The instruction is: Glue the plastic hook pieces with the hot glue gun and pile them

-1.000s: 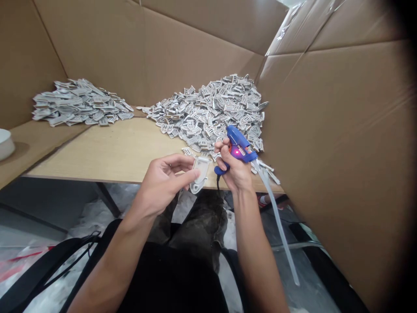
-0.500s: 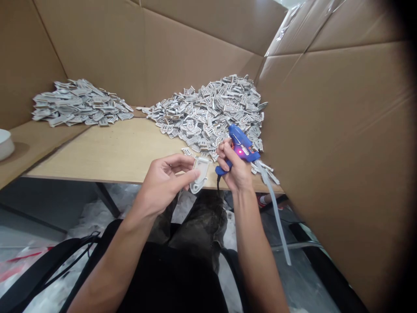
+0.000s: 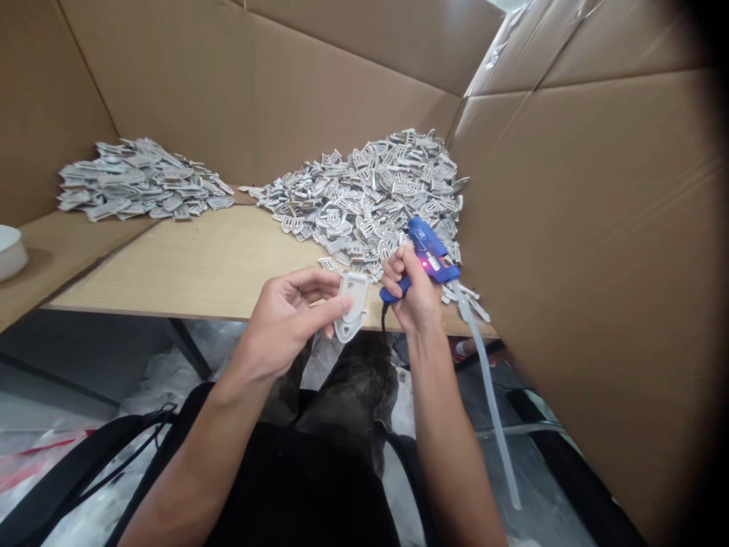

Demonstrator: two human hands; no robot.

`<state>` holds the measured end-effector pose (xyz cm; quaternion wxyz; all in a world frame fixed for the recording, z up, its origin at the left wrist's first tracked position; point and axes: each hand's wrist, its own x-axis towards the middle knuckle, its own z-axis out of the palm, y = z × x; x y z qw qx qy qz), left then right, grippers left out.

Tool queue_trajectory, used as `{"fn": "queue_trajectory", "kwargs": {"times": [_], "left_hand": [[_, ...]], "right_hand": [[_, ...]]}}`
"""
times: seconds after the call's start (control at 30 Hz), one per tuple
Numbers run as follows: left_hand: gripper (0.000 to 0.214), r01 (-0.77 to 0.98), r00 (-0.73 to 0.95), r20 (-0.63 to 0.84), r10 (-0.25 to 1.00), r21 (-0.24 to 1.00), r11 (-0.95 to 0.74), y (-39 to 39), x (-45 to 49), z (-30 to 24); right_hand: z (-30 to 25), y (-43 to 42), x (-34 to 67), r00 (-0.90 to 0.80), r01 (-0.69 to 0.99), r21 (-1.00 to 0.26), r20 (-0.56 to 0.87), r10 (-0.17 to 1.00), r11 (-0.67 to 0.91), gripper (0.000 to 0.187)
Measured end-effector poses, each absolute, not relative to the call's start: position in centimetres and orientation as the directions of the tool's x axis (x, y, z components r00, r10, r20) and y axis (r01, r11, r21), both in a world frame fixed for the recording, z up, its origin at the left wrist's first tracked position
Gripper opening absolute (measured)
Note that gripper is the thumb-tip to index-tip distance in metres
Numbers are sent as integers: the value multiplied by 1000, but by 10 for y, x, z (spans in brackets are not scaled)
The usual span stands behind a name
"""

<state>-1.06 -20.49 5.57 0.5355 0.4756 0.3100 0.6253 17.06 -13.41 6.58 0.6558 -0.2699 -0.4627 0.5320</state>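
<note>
My left hand [image 3: 290, 315] pinches a flat grey shield-shaped plastic piece [image 3: 351, 305] over the table's front edge. My right hand [image 3: 413, 292] is closed round the handle of a blue hot glue gun [image 3: 430, 256] with a red light lit. A long clear glue stick [image 3: 484, 380] trails from the gun's back, down past the table edge. The gun's nozzle points away, toward a big pile of small grey-and-white pieces [image 3: 376, 201] just beyond both hands.
A second, flatter pile of grey pieces [image 3: 137, 186] lies at the back left of the wooden table [image 3: 199, 262]. Cardboard walls [image 3: 598, 228] enclose the back and right side. A white bowl [image 3: 10, 251] sits at the far left edge. My lap is below the table.
My right hand has shifted the glue gun slightly right and lower, tilting it so the glue stick swings. My left hand keeps the grey piece almost still.
</note>
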Motion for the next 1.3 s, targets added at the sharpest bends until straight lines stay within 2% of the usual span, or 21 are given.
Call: {"fn": "queue_trajectory", "kwargs": {"times": [0.3,0.47,0.67,0.9,1.07,1.17,1.3], "left_hand": [[37,-411,54,223,973,894,-182,-206,-11,58],[35,-387,42,228,973,901,-195,-206,-11,59],[32,-355,30,263,964,905,-235,-206,-12,58],[30,-353,7,272,962,901,-253,-205,-10,55],[36,-353,-10,237,972,908,-225,-204,-9,53],[37,-365,-7,215,977,909,-203,-203,-9,53],[37,-378,-9,192,981,908,-181,-202,-9,53]], "right_hand": [[63,-131,176,0,-459,-848,298,955,265,59],[60,-131,175,83,-424,-839,340,937,342,50],[58,-133,176,41,-352,-857,388,921,377,39],[57,-129,177,42,-452,-833,338,940,319,35],[58,-128,175,81,-423,-858,284,955,291,32],[58,-127,174,62,-424,-865,270,961,270,36],[57,-125,176,4,-430,-868,274,962,249,51]]}}
